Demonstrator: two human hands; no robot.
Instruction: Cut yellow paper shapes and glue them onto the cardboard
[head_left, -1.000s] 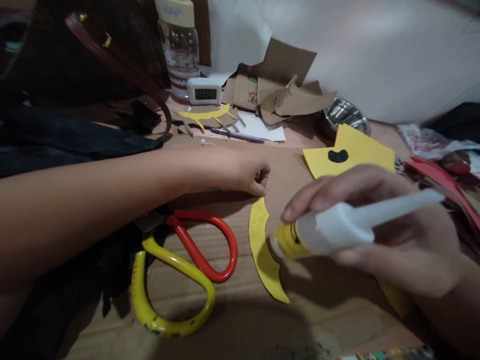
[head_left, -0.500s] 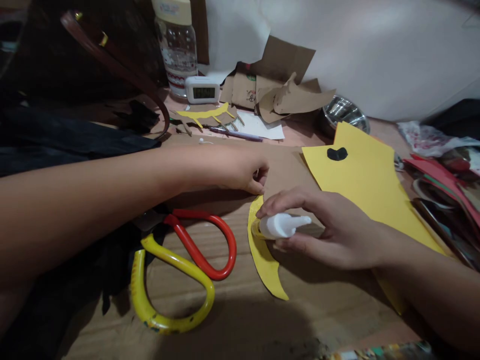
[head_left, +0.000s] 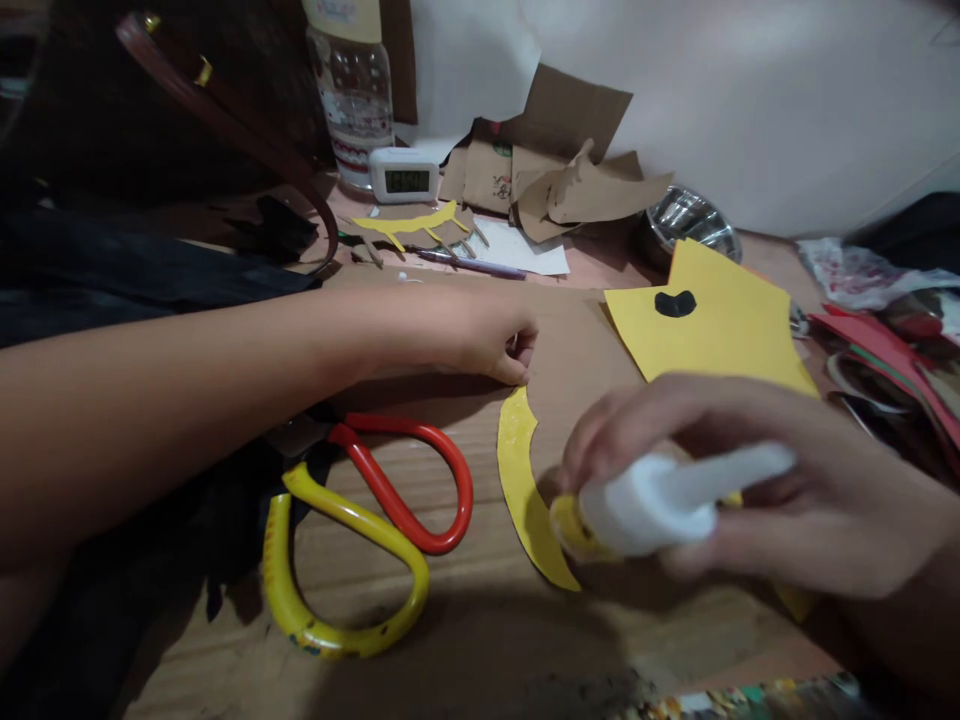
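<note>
My right hand [head_left: 757,490] is closed round a white glue stick [head_left: 660,500], whose yellow tip rests on the lower part of a curved yellow paper cutout [head_left: 521,480] lying on brown cardboard [head_left: 577,350]. The hand and stick are a little blurred. My left hand [head_left: 480,335] reaches across from the left, its fingertips curled and pressing down at the cutout's top end. Scissors with one red and one yellow handle [head_left: 360,530] lie just left of the cutout.
A yellow sheet with a black shape [head_left: 705,320] lies at right, red paper scraps [head_left: 885,370] beyond it. At the back stand a bottle [head_left: 352,90], small digital clock [head_left: 405,178], torn cardboard [head_left: 570,170], metal bowl [head_left: 686,225], purple pen [head_left: 472,266]. A dark bag [head_left: 150,150] fills the left.
My right hand with the glue stick went up to the cutout's upper part, then came back down toward me to its lower part. My left hand stayed put.
</note>
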